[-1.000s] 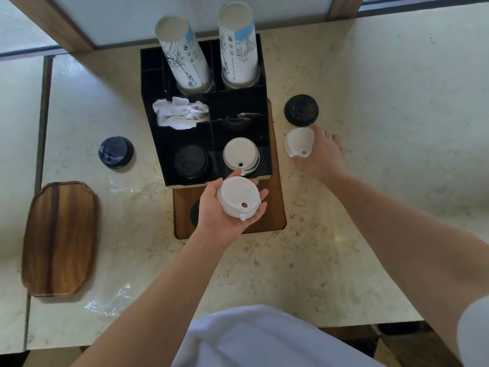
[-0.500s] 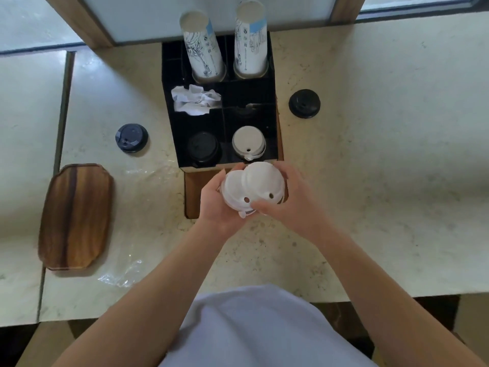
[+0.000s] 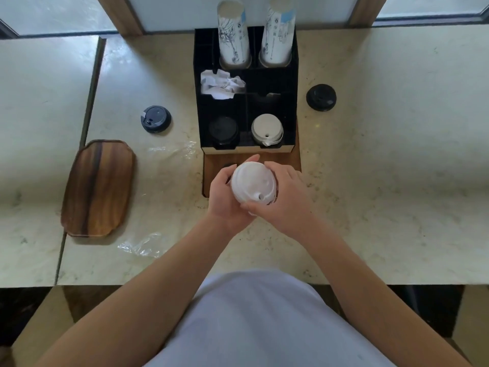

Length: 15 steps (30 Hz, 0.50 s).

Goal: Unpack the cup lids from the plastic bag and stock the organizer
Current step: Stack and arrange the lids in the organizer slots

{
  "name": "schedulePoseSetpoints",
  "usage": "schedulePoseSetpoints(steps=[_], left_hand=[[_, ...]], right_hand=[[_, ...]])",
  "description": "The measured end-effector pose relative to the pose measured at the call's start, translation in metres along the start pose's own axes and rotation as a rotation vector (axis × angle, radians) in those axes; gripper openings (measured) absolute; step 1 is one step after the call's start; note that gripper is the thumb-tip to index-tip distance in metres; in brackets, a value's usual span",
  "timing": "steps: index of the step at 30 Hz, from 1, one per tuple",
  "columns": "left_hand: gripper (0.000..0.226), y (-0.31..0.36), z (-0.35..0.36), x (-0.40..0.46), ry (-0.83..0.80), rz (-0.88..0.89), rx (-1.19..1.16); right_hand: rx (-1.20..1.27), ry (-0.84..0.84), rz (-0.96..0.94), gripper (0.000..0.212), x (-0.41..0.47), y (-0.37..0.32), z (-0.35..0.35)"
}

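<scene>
Left hand (image 3: 225, 197) and right hand (image 3: 284, 200) curl their fingers around a white lid (image 3: 254, 185); anything stacked beneath it is hidden

You cannot count the white lids (image 3: 253, 184) you hold: only the top one shows, and whatever is stacked under it is covered by it and by your left hand (image 3: 225, 197) and right hand (image 3: 284, 201). The same goes for the stacks in the organizer (image 3: 246, 86); the black lids (image 3: 223, 129) in the front left compartment merge with its dark walls, and the middle right compartment is too dark to read. The print on the two cup stacks (image 3: 232, 33) is too small to make out. The wooden board (image 3: 219, 165) under the organizer is mostly covered. The counter (image 3: 383, 154) runs out of view at both sides.
</scene>
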State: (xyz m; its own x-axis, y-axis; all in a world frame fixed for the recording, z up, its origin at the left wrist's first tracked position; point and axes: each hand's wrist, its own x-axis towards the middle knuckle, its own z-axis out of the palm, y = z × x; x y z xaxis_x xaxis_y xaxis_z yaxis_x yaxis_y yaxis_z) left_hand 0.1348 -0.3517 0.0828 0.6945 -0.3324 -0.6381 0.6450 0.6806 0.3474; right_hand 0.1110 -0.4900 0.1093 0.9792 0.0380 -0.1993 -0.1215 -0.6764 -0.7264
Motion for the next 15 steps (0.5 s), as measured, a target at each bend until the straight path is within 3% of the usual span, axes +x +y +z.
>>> schedulePoseSetpoints(steps=[8,15], left_hand=[[0.053,0.008,-0.008,-0.001,-0.106,-0.043,-0.080],[0.049,0.016,0.000,0.008,-0.108,-0.102,0.062]], right_hand=[[-0.078,0.077,-0.041,0.097,0.005,-0.011,0.010],[-0.138,-0.024,-0.008,0.083,0.021,-0.001,-0.001]])
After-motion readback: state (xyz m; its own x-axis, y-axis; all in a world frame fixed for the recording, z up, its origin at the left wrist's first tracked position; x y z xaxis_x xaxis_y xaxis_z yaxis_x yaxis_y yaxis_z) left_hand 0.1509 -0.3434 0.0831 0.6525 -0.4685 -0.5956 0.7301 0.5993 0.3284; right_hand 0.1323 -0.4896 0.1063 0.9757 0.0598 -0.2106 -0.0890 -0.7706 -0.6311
